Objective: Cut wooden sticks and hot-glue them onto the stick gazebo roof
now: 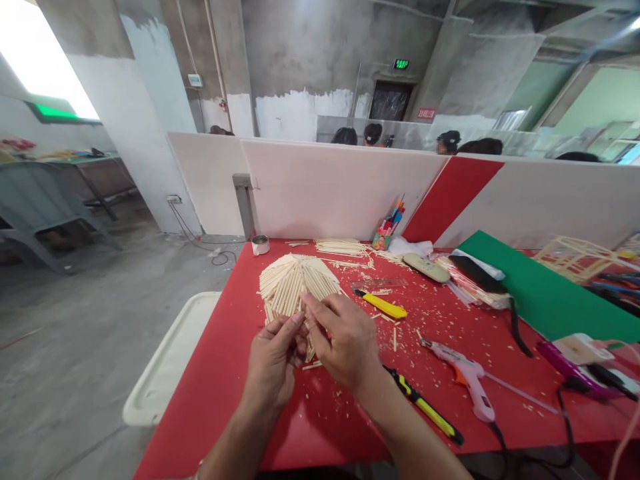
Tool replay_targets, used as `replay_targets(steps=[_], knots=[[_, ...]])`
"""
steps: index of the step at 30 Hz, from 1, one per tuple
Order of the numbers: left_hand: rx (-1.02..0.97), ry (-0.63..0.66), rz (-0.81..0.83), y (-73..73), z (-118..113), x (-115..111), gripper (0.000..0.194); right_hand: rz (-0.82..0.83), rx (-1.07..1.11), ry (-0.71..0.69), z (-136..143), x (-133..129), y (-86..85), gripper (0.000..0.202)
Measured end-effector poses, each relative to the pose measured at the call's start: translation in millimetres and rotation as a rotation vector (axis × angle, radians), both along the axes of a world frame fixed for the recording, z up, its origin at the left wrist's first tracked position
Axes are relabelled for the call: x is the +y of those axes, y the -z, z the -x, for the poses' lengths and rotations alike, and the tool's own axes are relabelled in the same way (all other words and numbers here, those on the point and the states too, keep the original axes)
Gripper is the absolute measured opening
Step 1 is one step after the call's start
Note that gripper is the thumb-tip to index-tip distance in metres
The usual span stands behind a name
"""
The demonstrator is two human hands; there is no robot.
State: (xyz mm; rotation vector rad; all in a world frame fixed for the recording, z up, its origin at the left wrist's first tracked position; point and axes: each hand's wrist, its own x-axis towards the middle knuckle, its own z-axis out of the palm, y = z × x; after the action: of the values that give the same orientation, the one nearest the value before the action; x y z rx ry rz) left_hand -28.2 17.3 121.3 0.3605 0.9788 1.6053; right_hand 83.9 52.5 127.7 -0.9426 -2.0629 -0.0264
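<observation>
By the stick cone, left hand and right hand curl inward.

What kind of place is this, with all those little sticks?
Probably a craft workshop: a stick model, a pink glue gun and a yellow cutter are on the red table.

Light was ample and even over the red desk, with soft, faint shadows on it below the left hand and right hand. Far left of the desk, the window was blown out to white; high beyond the desk's right end, a light flared with a bluish streak. The concrete wall behind the desk was dimmer. Wide-angle distortion tilted the pillar left of the desk, and the chair farther left looked smeared.
</observation>
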Motion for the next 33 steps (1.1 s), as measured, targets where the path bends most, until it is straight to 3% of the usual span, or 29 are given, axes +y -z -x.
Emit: replay_targets(steps=[19,27,30,33], knots=[[-0.075,0.016,-0.015,-3.7,8,3,0.019,-0.043,-0.125,0.059,1,-1,-4.4,0.036],[0.052,0.016,-0.028,-2.0,5,1,0.026,-0.017,-0.061,0.029,0,-4,-2.1,0.036],[0.083,0.061,-0.026,5.0,1,-10,0.028,0.086,0.145,0.009,-3,-15,-0.6,0.031],[0.172,0.186,-0.025,15.3,-8,-24,0.031,0.371,0.359,-0.069,-10,-29,0.0,0.022]])
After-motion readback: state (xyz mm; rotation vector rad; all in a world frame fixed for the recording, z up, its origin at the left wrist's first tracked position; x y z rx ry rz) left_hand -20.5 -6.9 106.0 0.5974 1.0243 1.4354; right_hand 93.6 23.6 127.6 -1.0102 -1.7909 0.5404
